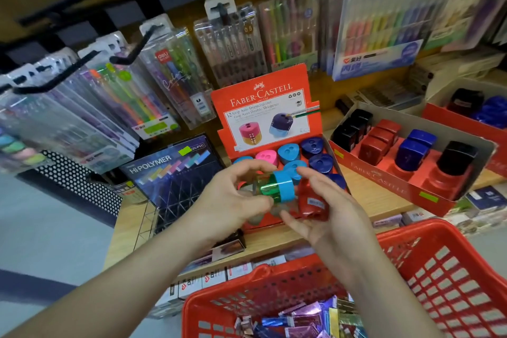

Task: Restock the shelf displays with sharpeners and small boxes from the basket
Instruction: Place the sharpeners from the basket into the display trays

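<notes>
left hand (230, 200) pinching green sharpener (274, 186), blue cap, just over front of display tray (260, 107). right hand (337, 217) half-curled round red sharpener (312, 204). Back slots filled, front ones look empty. basket (406, 239) holds plenty of small boxes (301, 321). Guess: mid-task at best.

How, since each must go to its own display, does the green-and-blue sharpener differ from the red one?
Colour: the green-and-blue sharpener has a clear green body and light blue cap; the red sharpener is shiny red all over. Shape: the green-and-blue one is rounded, the red one boxy. Hold: the left hand pinches the green-and-blue one on its side; the red one sits within the right hand. Both are small, hand-held sharpeners.
</notes>
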The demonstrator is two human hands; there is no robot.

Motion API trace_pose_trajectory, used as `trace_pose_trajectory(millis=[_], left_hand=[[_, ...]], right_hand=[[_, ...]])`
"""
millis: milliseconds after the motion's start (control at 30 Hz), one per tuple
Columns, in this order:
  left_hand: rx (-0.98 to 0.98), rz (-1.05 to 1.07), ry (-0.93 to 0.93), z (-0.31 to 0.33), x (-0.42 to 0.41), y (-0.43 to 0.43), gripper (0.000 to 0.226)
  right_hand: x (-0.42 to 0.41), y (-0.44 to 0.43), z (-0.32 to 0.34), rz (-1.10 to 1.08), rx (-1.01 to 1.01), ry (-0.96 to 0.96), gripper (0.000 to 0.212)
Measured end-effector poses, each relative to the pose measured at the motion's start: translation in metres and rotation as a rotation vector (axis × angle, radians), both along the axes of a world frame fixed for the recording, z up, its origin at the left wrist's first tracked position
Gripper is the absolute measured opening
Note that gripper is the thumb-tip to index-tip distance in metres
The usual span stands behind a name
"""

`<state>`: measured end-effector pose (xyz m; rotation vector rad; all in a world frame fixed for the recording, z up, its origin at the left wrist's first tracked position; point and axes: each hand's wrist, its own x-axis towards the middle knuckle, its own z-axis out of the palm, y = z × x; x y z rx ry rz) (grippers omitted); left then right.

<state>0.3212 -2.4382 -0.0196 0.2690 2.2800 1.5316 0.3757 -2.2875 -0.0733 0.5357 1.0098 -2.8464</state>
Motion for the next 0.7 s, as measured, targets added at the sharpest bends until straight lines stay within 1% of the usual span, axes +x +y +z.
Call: trace_pose_trajectory(millis=[67,133,200,300,333,367,433,500,567,633,700], left_hand=[[0.074,0.047,-0.022,-0.004,0.002,0.0,0.04],[0.057,0.043,0.02,-0.008,0.004,-0.001,0.037],[-0.11,-0.031,0.169,-0.007,0.004,-0.004,0.042],[-0.524,-0.268,0.455,-0.003,0.001,-0.007,0.061],[-0.616,-0.308,0.526,-0.002,-0.001,-0.007,0.065],[-0.658,-0.301,0.566,-0.001,-0.004,-0.006,0.064],[-0.647,-0.191,0.567,-0.002,-0.014,-0.007,0.058],[-0.65,-0.088,0.556,-0.008,-0.027,-0.012,0.056],[-0.718,-0.075,0.555,-0.017,-0.035,-0.016,0.057],[-0.8,-0.107,0.574,-0.026,-0.038,-0.017,0.057],[-0.884,-0.123,0.596,-0.032,-0.039,-0.019,0.059]], right_hand=[[0.002,0.001,0.0,0.059,0.048,0.025,0.024],[0.001,-0.001,-0.001,0.069,0.121,0.059,0.025],[-0.001,-0.003,-0.001,0.038,0.233,0.08,0.022],[-0.004,-0.006,0.0,0.041,0.456,0.128,0.022],[-0.005,-0.007,-0.001,0.048,0.497,0.131,0.024],[-0.006,-0.008,-0.001,0.05,0.517,0.116,0.028],[-0.006,-0.005,-0.001,0.037,0.501,0.07,0.038],[-0.006,0.001,-0.002,0.022,0.462,0.069,0.039],[-0.005,0.005,-0.004,0.027,0.437,0.09,0.039],[-0.006,0.008,-0.006,0.023,0.417,0.094,0.041],[-0.008,0.009,-0.006,0.034,0.42,0.102,0.038]])
